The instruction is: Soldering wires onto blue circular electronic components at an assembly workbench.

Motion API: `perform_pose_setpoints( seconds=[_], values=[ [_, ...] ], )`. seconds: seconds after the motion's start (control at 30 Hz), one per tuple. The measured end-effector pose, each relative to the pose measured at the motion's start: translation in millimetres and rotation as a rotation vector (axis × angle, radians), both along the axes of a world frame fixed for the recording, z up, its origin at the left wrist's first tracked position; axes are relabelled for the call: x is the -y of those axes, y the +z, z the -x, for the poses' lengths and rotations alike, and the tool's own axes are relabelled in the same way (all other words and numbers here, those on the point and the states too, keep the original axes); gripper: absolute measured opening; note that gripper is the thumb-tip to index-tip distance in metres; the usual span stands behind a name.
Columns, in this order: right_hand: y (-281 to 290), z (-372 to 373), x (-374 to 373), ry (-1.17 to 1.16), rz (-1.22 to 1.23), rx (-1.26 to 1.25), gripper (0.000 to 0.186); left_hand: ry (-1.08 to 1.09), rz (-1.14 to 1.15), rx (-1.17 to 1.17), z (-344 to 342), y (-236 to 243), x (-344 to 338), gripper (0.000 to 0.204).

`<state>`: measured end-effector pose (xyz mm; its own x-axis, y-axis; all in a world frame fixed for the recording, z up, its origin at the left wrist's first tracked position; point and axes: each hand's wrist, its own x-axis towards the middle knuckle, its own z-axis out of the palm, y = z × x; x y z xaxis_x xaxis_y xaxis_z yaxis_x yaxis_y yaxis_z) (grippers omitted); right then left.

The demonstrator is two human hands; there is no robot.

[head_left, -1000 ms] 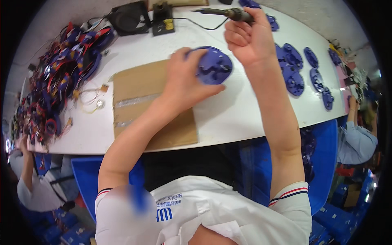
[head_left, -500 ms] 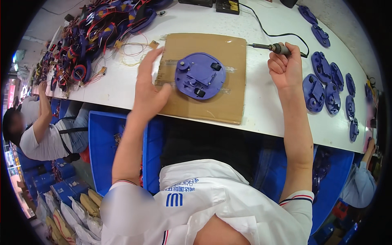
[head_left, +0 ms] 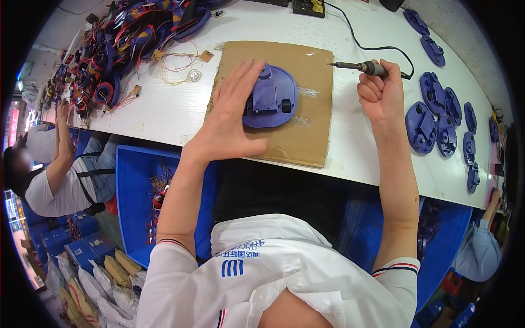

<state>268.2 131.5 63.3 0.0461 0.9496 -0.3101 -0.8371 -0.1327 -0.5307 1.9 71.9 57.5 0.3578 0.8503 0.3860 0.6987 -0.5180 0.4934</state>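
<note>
A purple round plastic base with a black wheel lies on a brown cardboard sheet. My left hand is over its left side, fingers stretched out and thumb spread apart; whether the fingers touch it I cannot tell. Part of the base is hidden behind this hand. To the right, my right hand is closed round the handle of a soldering iron. The iron's tip points left, just over the right edge of the cardboard and apart from the base.
Tangled wired purple and red parts heap up at the back left. Several purple bases lie at the right. The iron's black cord runs along the back. Blue bins stand below the table; a person sits at the left.
My left hand has moved right, over the base. The base now sits turned, with a different side facing right. A small clear round part shows at the wires. My right hand has barely moved.
</note>
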Motion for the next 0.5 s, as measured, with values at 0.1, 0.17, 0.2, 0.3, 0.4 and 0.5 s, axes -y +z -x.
perform_pose_setpoints(
  seconds=[0.1, 0.17, 0.2, 0.3, 0.4, 0.5],
  values=[
    [-0.4, -1.1, -1.5, 0.042, -0.034, -0.005, 0.014, 0.018, -0.038, -0.114, -2.5, 13.9, 1.8, 0.1],
    [-3.1, -4.2, -3.6, 0.035, -0.018, -0.023, 0.015, 0.128, 0.047, -0.262, -4.8, 28.9, 7.5, 0.098],
    [-5.8, -5.5, -3.8, 0.026, -0.007, -0.034, 0.015, 0.178, 0.092, -0.338, -5.3, 35.2, 10.4, 0.097],
    [-8.7, -8.4, -2.7, 0.022, 0.006, -0.052, 0.015, 0.214, 0.225, -0.365, 2.3, 45.4, 17.9, 0.096],
    [-8.0, -9.7, -2.2, 0.05, -0.015, -0.066, 0.015, 0.195, 0.47, -0.206, 17.1, 50.7, 21.1, 0.095],
    [-6.1, -5.2, -1.6, 0.044, -0.004, -0.056, 0.015, -0.011, 0.291, -0.117, 21.8, 26.3, 6.8, 0.098]
  ],
)
